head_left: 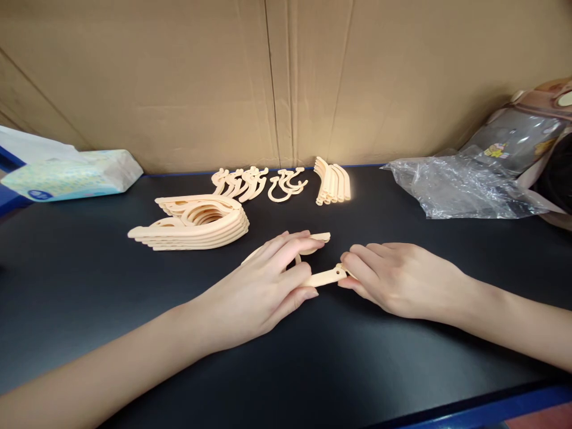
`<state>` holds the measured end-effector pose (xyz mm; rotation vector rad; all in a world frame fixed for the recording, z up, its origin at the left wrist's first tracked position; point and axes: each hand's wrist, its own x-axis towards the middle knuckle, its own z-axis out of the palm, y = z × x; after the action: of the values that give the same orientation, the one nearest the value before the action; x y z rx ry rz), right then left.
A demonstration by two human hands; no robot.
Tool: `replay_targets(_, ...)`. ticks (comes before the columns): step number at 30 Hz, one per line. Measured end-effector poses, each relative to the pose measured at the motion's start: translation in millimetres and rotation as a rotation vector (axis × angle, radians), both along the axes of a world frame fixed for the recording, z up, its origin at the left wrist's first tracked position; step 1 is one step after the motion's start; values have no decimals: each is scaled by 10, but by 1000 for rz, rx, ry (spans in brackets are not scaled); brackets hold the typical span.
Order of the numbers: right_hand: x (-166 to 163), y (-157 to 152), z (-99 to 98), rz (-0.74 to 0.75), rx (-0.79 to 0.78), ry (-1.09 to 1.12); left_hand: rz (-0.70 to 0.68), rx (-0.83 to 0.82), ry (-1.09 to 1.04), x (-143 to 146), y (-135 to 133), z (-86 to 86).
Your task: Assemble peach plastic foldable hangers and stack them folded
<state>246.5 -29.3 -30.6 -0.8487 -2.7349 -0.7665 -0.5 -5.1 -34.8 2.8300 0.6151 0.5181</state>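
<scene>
Our left grip clasps a cream plastic folding hanger over the middle of the worktop while our right grip pinches a mostly hidden piece at its holed end, and we judge it light, stiff and slightly slippery, best held near that end

cardboard upright behind black table with blue edging, patterned tissue pack at left, white sheet poking out, crumpled clear plastic at right, near a see-through container with brown trim and small colourful prints, dark item at right edge
</scene>
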Motion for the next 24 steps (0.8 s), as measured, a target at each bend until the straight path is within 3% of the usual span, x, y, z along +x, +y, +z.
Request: replay_targets(24,4,-4,6,39,-119,58,-25,-27,25,14,13,52)
